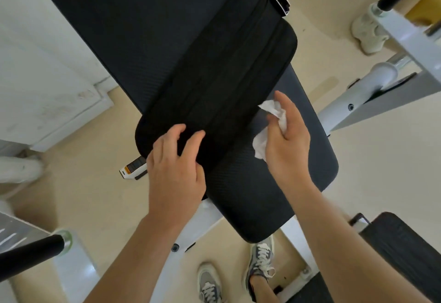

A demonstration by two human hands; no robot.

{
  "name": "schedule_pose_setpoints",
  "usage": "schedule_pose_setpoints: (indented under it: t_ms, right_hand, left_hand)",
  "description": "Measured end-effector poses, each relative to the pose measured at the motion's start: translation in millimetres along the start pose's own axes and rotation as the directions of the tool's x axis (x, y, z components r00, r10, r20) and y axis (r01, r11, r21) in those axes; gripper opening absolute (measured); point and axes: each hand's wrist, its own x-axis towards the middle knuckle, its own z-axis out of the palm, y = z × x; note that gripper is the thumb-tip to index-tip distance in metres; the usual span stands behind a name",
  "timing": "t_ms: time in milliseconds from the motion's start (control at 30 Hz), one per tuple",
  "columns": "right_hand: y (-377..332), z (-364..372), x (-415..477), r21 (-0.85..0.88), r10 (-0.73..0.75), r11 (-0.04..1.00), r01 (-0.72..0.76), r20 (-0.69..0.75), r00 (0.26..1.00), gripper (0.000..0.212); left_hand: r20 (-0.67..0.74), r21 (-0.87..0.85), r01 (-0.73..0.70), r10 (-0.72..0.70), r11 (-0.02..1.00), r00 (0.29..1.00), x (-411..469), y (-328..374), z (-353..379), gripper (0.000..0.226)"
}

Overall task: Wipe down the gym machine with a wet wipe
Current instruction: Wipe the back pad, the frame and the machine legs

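**Wiping down the gym machine, pad by pad**

I am standing over the gym machine (238,40), which is filling most of the view from the top left down to the centre. Its long black back pad (133,28) is running away from me, its dark seat pad (274,188) is lying nearest me, and its white frame (358,104) is branching off to the right over the beige floor (95,195). A black cross pad (214,76) is lying slantwise across the join between back pad and seat.

My left hand (176,171) is gripping the near end of that cross pad, fingers curled over its edge. My right hand (288,140) is hovering just over the seat pad, right beside the cross pad, with its fingers closing loosely round the crumpled white wet wipe (278,114). Part of the wipe is sticking out above my fingers and part is hanging below my palm, against the seat.

A black handle (28,252) is jutting in at the lower left. My grey sneakers (261,262) are showing below the seat's front edge.
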Motion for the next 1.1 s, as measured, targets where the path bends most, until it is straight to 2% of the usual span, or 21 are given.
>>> schedule_pose_setpoints:
  t_ms: [67, 133, 167, 233, 367, 400, 467, 533, 633, 700, 867, 1000, 1100]
  right_hand:
    - [29, 2, -30, -0.242, 0.012, 0.970, -0.009, 0.008, 1.000, 0.051]
    - [62, 20, -65, -0.534, -0.067, 0.827, 0.173, 0.212, 0.975, 0.057]
    - [78, 33, -79, -0.608, -0.081, 0.749, 0.265, 0.313, 0.946, 0.065]
    - [100, 49, -90, -0.655, -0.081, 0.690, 0.307, 0.353, 0.932, 0.074]
    - [135, 31, -88, -0.699, -0.186, 0.625, 0.347, 0.298, 0.936, 0.070]
    - [145, 25, -92, -0.710, -0.150, 0.647, 0.278, 0.239, 0.959, 0.069]
    - [158, 24, -107, -0.671, 0.018, 0.742, 0.009, 0.034, 0.999, 0.069]
    - [159, 40, -120, -0.525, 0.190, 0.810, -0.262, -0.188, 0.964, 0.068]
    - [153, 61, -128, -0.303, 0.330, 0.844, -0.443, -0.357, 0.874, 0.068]
    - [156, 64, -135, -0.303, 0.324, 0.847, -0.437, -0.357, 0.876, 0.070]
    - [162, 52, -140, -0.390, 0.274, 0.846, -0.363, -0.266, 0.924, 0.075]
    - [164, 46, -125, -0.442, 0.249, 0.821, -0.361, -0.292, 0.923, 0.078]
    - [160, 37, -110, -0.468, 0.219, 0.806, -0.361, -0.331, 0.918, 0.076]
  left_hand:
    - [-0.006, -0.047, -0.056, 0.055, 0.997, 0.998, -14, 2, 5, 0.042]
    - [0.038, -0.142, -0.099, 0.106, 0.985, 0.994, -39, 8, 17, 0.038]
    - [0.077, -0.180, -0.096, 0.112, 0.979, 0.991, -53, 11, 24, 0.038]
    - [0.165, -0.215, -0.064, 0.100, 0.975, 0.981, -78, 12, 42, 0.038]
    - [0.308, -0.210, -0.058, 0.122, 0.976, 0.944, -111, 6, 75, 0.045]
    - [0.331, -0.217, -0.049, 0.121, 0.975, 0.936, -115, 5, 80, 0.046]
    - [0.349, -0.230, -0.012, 0.094, 0.973, 0.932, -119, 3, 84, 0.046]
    - [0.331, -0.256, 0.016, 0.073, 0.967, 0.941, -119, 4, 86, 0.041]
    - [0.339, -0.306, 0.115, -0.004, 0.945, 0.941, -124, 4, 86, 0.040]
    - [0.427, -0.323, 0.171, -0.018, 0.931, 0.904, -135, -2, 86, 0.039]
    - [0.575, -0.259, 0.096, 0.073, 0.961, 0.815, -149, -19, 84, 0.038]
    - [0.434, -0.295, -0.211, 0.328, 0.932, 0.839, -128, -13, 75, 0.035]
    - [0.326, -0.267, -0.400, 0.473, 0.877, 0.819, -102, -1, 81, 0.035]
